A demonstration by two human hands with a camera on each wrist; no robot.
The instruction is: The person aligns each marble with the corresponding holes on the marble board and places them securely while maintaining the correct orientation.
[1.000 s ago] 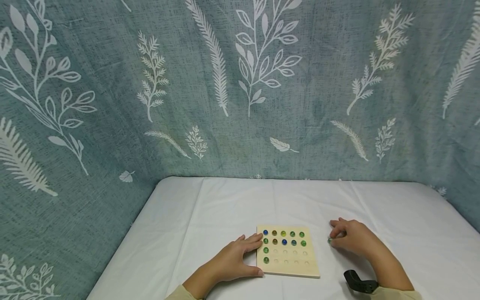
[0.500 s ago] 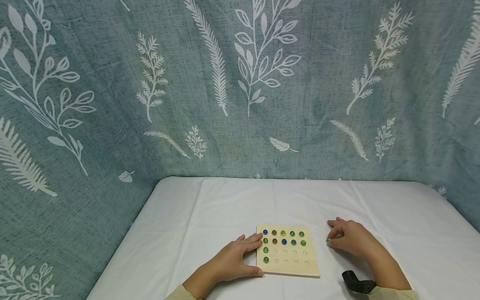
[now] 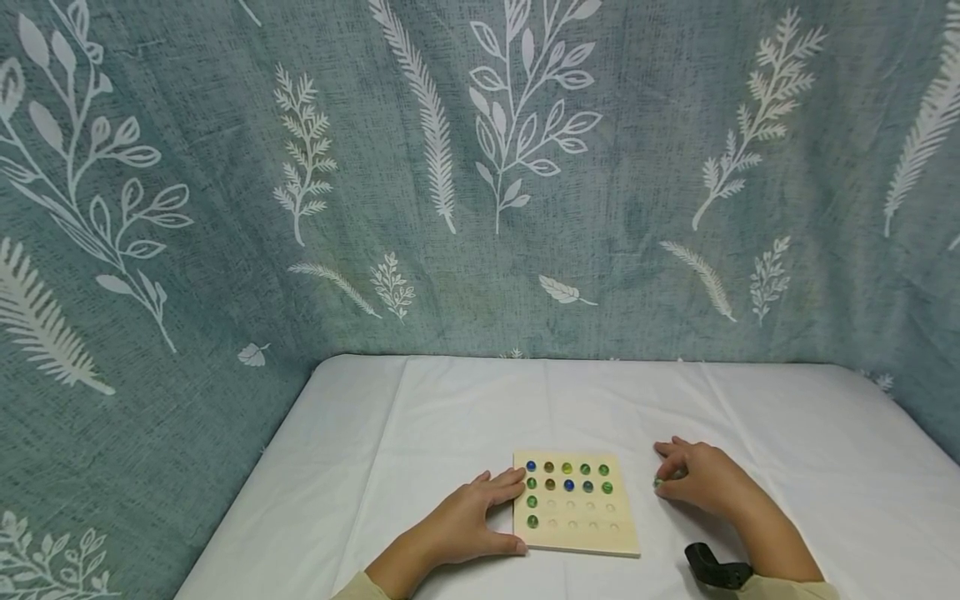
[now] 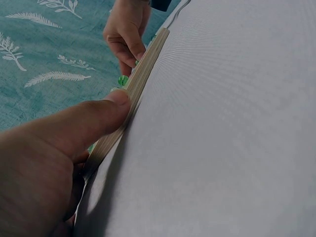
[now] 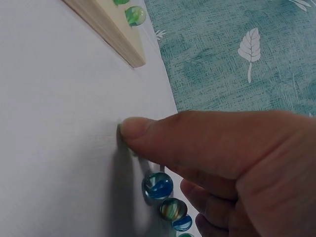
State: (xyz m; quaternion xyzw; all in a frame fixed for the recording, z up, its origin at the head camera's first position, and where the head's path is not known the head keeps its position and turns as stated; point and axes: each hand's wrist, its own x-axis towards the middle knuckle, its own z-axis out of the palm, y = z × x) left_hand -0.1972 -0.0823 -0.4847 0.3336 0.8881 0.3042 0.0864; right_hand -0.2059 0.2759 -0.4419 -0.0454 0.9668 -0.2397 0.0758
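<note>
A pale wooden board (image 3: 576, 537) with rows of round hollows lies on the white cloth. Glass marbles fill its two far rows and the left end of the two nearer rows; the other hollows show bare. My left hand (image 3: 472, 521) rests at the board's left side, fingers extended onto its edge, thumb (image 4: 106, 116) against the near edge. Right of the board, my right hand (image 3: 701, 479) pinches a greenish marble (image 3: 657, 482) between thumb and index finger, low over the cloth. In the right wrist view the thumb (image 5: 163, 140) hides that marble.
Several loose marbles, among them a blue one (image 5: 158, 185) and a brown-green one (image 5: 173, 209), lie under the right hand. The white-covered table (image 3: 465, 408) meets a leaf-patterned teal curtain (image 3: 450, 275) behind. A black band (image 3: 717, 568) sits at the right wrist.
My right hand has shifted slightly left toward the board with the marble at its fingertips, then stayed nearly still. The left hand and the board have not moved.
</note>
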